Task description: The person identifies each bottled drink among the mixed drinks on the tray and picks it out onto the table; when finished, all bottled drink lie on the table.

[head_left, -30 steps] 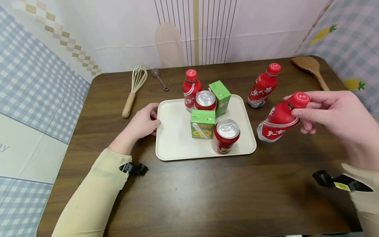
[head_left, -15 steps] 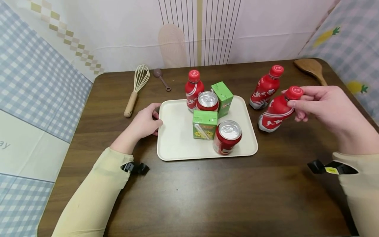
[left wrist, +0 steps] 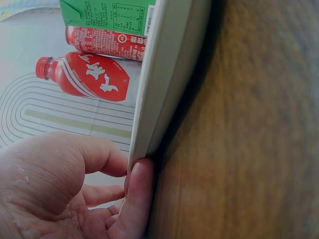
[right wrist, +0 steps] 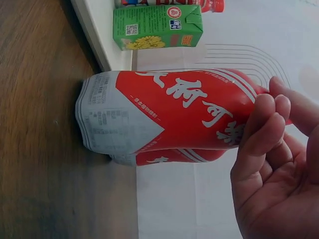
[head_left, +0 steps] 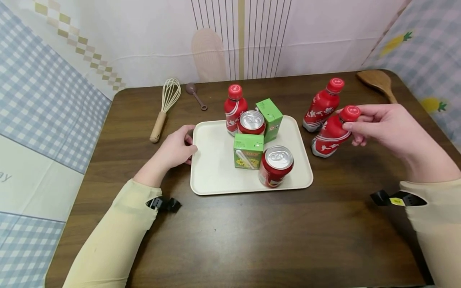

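My right hand (head_left: 381,126) pinches a red plastic drink bottle (head_left: 330,136) just below its red cap, right of the cream tray (head_left: 212,176). The bottle tilts slightly; whether its base touches the table cannot be told. Close behind it stands a second red bottle (head_left: 321,106). At the tray's left edge my left hand (head_left: 177,147) grips the rim between thumb and fingers; some fingers are hidden. On the tray stand another red bottle (head_left: 235,110), two red cans, one at the back (head_left: 252,122) and one in front (head_left: 275,168), and two green drink cartons, front (head_left: 248,152) and back (head_left: 271,120).
A whisk (head_left: 166,106) and a small brown spoon (head_left: 196,97) lie at the table's back left. A wooden spatula (head_left: 378,84) lies at the back right, beyond my right hand. Patterned cloths (head_left: 151,44) hang behind and beside the brown table (head_left: 252,240).
My right hand has carried the bottle leftward and back, close to the standing bottle beside the tray. The left hand stays at the tray's rim.
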`<control>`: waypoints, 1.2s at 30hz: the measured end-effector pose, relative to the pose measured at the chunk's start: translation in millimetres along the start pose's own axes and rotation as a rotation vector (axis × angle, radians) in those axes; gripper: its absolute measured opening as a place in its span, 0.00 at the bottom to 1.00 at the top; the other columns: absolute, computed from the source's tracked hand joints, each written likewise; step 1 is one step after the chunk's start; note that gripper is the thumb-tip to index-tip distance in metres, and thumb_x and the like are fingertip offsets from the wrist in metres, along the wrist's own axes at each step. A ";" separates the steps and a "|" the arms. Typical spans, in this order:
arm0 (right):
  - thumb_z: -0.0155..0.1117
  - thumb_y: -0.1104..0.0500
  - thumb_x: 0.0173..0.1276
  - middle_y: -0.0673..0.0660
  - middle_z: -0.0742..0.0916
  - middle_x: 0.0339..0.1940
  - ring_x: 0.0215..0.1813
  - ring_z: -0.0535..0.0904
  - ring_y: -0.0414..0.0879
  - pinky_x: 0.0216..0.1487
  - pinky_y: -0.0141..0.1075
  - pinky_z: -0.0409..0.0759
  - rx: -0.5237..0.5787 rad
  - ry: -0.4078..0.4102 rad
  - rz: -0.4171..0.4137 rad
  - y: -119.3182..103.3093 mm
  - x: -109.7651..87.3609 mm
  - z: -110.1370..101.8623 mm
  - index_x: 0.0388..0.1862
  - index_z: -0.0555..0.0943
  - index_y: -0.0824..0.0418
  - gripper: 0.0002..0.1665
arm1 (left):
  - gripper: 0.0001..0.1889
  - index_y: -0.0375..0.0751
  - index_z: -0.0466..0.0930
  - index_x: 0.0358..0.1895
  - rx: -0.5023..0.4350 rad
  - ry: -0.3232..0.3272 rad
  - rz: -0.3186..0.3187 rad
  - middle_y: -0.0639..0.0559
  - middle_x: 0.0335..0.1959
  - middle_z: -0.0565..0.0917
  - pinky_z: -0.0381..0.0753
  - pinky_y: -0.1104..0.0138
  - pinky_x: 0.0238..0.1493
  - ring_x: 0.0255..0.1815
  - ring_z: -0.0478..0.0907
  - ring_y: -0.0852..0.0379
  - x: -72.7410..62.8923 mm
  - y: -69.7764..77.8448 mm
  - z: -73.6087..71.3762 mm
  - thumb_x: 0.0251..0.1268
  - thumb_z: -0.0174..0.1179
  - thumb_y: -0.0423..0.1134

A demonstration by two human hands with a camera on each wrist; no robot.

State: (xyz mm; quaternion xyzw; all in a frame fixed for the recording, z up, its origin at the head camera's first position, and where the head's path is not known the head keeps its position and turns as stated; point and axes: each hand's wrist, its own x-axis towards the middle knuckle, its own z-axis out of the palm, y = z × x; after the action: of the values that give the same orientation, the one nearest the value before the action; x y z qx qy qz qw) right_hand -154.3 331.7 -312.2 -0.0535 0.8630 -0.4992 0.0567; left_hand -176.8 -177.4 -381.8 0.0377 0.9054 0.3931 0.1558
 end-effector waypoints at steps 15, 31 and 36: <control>0.67 0.68 0.71 0.55 0.81 0.19 0.23 0.76 0.46 0.27 0.33 0.75 0.018 0.072 -0.151 -52.9 -38.5 -2.8 0.68 0.79 0.62 0.26 | 0.36 0.42 0.59 0.79 0.018 -0.001 0.004 0.39 0.48 0.74 0.90 0.61 0.27 0.31 0.81 0.48 0.6 1.2 -0.5 0.67 0.53 0.31; 0.69 0.51 0.72 0.57 0.82 0.25 0.32 0.81 0.53 0.29 0.37 0.80 0.005 -0.099 -0.190 -161.1 11.1 68.3 0.61 0.84 0.51 0.20 | 0.36 0.42 0.58 0.79 0.016 0.003 -0.008 0.38 0.48 0.75 0.90 0.62 0.28 0.32 0.81 0.48 -2.9 -0.5 -0.3 0.67 0.54 0.31; 0.69 0.49 0.72 0.56 0.83 0.26 0.31 0.80 0.52 0.33 0.38 0.79 -0.030 -0.121 -0.207 -179.6 39.3 88.7 0.58 0.85 0.51 0.18 | 0.36 0.42 0.58 0.79 0.020 0.000 -0.003 0.39 0.49 0.75 0.90 0.62 0.28 0.31 0.81 0.48 -1.6 1.8 -1.1 0.67 0.54 0.32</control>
State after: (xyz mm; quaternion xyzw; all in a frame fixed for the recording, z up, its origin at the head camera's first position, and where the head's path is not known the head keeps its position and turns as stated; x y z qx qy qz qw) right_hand -173.3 160.9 -202.1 -0.1733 0.8551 -0.4855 0.0560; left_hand -175.7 -177.3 -379.4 0.0380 0.9094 0.3838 0.1558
